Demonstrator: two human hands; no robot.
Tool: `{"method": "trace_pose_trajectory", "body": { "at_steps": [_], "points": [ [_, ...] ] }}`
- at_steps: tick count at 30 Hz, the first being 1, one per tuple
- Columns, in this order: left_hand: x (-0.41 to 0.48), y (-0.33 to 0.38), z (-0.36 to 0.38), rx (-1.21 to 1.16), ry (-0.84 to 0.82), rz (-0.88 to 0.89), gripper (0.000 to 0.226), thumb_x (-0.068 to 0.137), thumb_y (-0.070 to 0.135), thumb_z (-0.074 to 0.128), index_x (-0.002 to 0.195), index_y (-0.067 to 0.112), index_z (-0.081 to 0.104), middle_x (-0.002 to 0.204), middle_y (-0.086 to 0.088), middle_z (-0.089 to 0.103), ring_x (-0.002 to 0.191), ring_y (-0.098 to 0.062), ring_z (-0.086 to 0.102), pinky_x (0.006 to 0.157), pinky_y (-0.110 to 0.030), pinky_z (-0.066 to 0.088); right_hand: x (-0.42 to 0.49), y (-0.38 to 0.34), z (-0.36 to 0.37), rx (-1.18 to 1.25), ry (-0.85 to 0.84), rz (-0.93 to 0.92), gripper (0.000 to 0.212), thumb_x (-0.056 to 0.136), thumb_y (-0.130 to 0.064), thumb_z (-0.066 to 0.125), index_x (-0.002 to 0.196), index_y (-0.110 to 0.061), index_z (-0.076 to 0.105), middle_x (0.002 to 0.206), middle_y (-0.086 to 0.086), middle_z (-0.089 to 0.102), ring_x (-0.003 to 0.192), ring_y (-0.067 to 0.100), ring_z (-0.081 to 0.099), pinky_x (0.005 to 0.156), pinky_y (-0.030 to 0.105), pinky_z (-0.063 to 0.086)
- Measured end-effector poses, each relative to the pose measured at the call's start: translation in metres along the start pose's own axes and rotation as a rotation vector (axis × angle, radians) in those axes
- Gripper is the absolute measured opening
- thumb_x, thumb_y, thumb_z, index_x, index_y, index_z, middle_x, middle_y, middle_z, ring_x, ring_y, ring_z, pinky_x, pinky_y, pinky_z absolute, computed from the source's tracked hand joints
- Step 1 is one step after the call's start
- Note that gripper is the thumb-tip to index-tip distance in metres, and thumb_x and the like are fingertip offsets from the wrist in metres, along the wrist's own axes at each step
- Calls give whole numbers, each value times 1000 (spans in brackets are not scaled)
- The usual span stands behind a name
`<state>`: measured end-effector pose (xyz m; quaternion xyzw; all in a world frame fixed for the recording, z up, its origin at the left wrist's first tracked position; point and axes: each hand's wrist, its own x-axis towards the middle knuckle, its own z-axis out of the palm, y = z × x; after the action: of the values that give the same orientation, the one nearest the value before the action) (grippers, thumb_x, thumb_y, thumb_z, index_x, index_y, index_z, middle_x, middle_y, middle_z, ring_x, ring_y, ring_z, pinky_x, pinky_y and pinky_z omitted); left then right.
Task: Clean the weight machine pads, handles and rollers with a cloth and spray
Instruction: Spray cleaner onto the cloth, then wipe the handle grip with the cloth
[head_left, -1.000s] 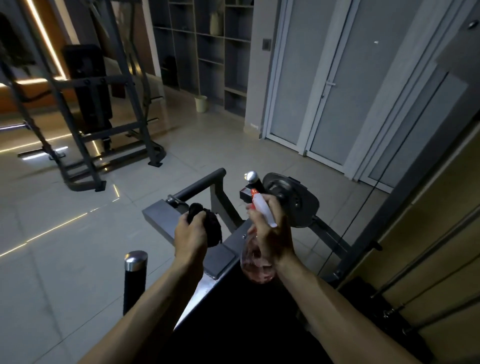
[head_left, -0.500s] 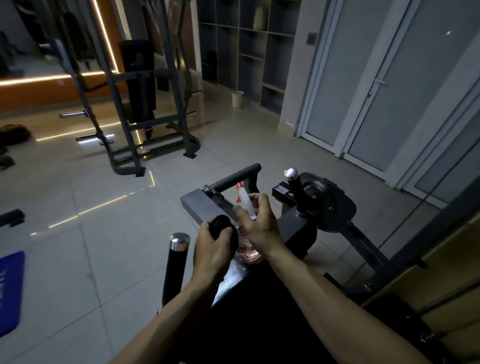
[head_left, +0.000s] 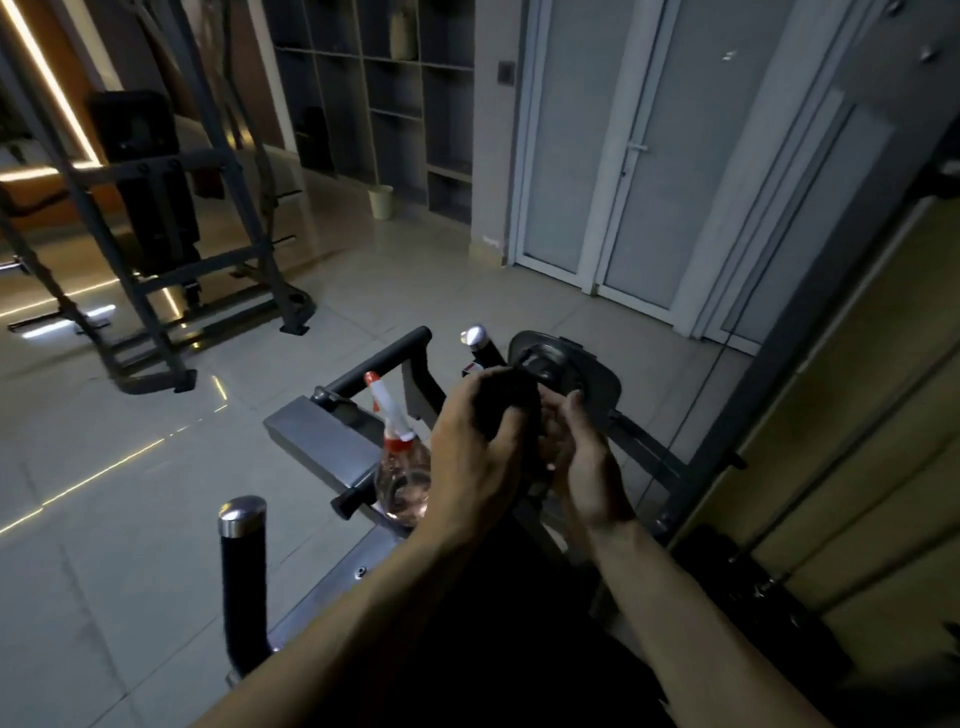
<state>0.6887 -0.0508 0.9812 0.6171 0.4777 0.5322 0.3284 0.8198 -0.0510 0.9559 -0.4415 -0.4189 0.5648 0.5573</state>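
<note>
Two chrome-capped handles: near handle (head_left: 241, 519) far left, far handle (head_left: 475, 336) up back. Seeing one spray bottle (head_left: 400, 467) standing on the machine frame (head_left: 317, 436). Clutching one dark cloth (head_left: 509, 397) in the left hand (head_left: 472, 452), right hand (head_left: 587, 467) pressing against it, can't tell if gripping.

dark bunched cloth (head_left: 511, 410) beside clear spray bottle (head_left: 402, 475) upright on machine frame (head_left: 322, 436)

Dim, soft, wide-angle edge warp
</note>
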Motion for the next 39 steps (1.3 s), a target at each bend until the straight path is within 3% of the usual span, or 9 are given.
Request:
{"method": "trace_pose_trajectory", "body": {
  "at_steps": [3,6,8,11,16,21,27,34,39],
  "points": [
    [19,-19,16,146,-199,2,40,100,24,61,134,46,54,131,23,59,125,5,54,106,-32,50,-3,-10,-8,147,-53,136,55,105,-58,35,145,-27,56,135,4,68,124,23,66,101,47,54],
    [39,-31,18,406,-481,-19,69,90,53,58,154,41,36,155,9,43,147,-19,38,118,-52,37,12,-8,-12,251,42,131,36,107,-39,49,135,-23,66,127,8,72,117,27,70,98,46,55],
    [55,-31,11,454,-547,-27,78,86,55,60,156,31,37,158,8,40,148,-17,35,121,-46,34,30,1,-12,310,87,105,29,105,-24,56,131,-17,66,125,13,72,117,32,70,101,52,54],
    [91,-22,-12,446,-332,-24,54,94,37,66,144,20,56,129,5,66,105,-2,66,90,-17,50,69,12,-5,235,253,30,20,97,-17,69,117,-15,71,115,16,75,112,37,71,103,59,52],
    [158,-38,-38,606,-225,-209,62,92,33,72,146,11,53,138,-7,64,125,-25,63,105,-44,52,130,6,22,-211,306,-326,41,96,-13,68,136,-15,57,123,-2,62,111,8,62,95,26,55],
    [169,-55,-23,764,-286,-61,13,94,23,73,105,19,78,84,2,70,66,-9,62,55,-20,40,172,44,18,-689,99,-654,46,85,3,52,125,-11,69,126,3,67,121,20,60,105,40,50],
    [175,-58,-25,766,-351,-27,21,98,32,64,106,16,77,94,-3,70,74,-12,66,61,-25,50,177,98,-15,-757,250,-659,34,103,-14,50,132,-5,65,135,6,62,129,9,51,109,14,39],
    [162,-57,-19,787,-259,-15,28,103,38,58,100,16,75,88,-3,70,74,-20,68,69,-43,59,176,128,-33,-878,343,-571,36,106,-29,46,121,-7,71,126,8,66,114,20,57,93,32,52],
    [151,-55,-17,857,-222,1,25,105,35,53,110,19,72,80,1,64,66,-15,62,54,-34,48,170,117,-48,-869,322,-328,30,94,0,62,119,-12,72,121,2,67,112,24,64,89,19,49]
  ]
}}
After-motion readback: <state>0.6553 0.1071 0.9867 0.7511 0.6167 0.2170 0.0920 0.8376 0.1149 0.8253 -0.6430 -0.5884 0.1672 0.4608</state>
